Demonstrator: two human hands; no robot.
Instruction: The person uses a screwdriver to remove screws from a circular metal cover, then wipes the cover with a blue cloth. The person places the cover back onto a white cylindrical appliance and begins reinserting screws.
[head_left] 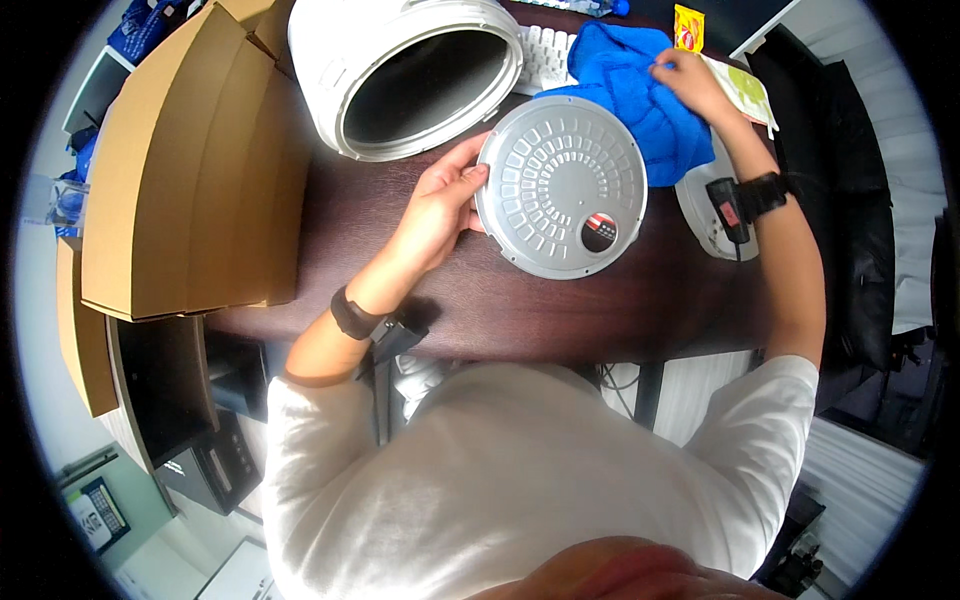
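A round grey disc (535, 190), with rings of raised rectangular bosses and one round hole near its lower right edge, is held over the table by my left hand (440, 208). The fingers lie behind its left rim and the thumb is on the front. Behind the disc, a blue cloth (615, 58) lies crumpled, partly hidden by it. My right hand (696, 86) is closed on the cloth's upper right part, fingertips pinched together. At the back left lies a white rounded housing (335, 60) with a large dark opening turned toward me.
A tall cardboard box (200, 180) stands on the left. A white keyboard (547, 58) shows behind the cloth. A yellow packet (688, 28), a white-and-green packet (745, 90) and a white rounded part (700, 222) lie around my right arm. The dark table (480, 310) ends close to my body.
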